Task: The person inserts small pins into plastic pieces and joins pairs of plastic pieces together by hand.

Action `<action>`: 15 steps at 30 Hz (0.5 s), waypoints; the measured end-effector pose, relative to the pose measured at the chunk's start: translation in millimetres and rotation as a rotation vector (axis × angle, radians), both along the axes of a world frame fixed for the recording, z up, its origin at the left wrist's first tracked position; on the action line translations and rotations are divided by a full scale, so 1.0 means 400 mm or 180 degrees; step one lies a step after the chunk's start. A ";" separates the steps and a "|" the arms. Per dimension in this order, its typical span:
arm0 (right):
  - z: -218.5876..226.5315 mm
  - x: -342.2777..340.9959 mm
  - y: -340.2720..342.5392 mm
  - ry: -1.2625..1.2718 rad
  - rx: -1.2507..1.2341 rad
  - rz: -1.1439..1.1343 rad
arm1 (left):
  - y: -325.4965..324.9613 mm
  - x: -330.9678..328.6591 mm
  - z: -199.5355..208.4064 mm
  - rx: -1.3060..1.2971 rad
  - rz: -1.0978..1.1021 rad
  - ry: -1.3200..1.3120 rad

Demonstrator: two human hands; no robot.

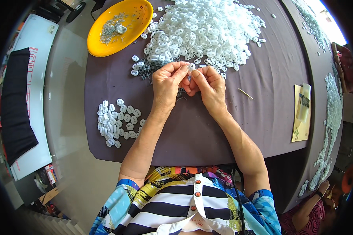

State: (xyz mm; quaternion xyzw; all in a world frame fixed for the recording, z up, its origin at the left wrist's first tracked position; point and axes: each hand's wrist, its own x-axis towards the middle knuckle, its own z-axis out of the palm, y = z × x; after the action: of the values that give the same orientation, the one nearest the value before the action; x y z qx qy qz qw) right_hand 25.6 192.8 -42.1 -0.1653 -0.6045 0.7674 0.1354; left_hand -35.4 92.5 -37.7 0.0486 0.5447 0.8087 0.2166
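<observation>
In front of the large pile, my left hand (166, 85) and my right hand (211, 88) meet, fingertips pinched together. Between them is a small white oval plastic piece (191, 66) with a hole; part of it is hidden by the fingers. A heap of similar white pieces (208, 29) spreads over the far side of the table. Small dark metal parts (147, 69) lie just left of my left hand, some running under the hands. Nearer to me at the left sits a cluster of white oval pieces (115, 122) with dark marks on their faces.
A yellow plate (139, 27) with small silvery metal parts stands at the far left of the dark tablecloth (188, 137). To the right lie a thin stick (246, 94) and a yellowish booklet (298, 127). Another person's arm (312, 205) shows beside the neighbouring table.
</observation>
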 end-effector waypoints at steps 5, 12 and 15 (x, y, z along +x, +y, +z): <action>0.004 0.000 0.001 -0.0063 -0.0020 0.0097 | -0.006 -0.001 -0.004 0.0037 0.0020 -0.0046; 0.009 -0.001 0.001 -0.0113 0.0077 0.0048 | 0.000 0.001 -0.008 -0.0056 0.0038 -0.0053; 0.009 -0.002 0.001 -0.0099 0.0131 0.0071 | 0.004 0.013 -0.002 -0.0097 0.0216 0.0101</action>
State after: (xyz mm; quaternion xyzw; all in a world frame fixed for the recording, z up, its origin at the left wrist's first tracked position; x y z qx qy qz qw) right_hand 24.8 193.0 -38.5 -0.1676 -0.6241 0.7536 0.1209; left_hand -30.3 94.2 -38.6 0.0396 0.5617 0.8063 0.1811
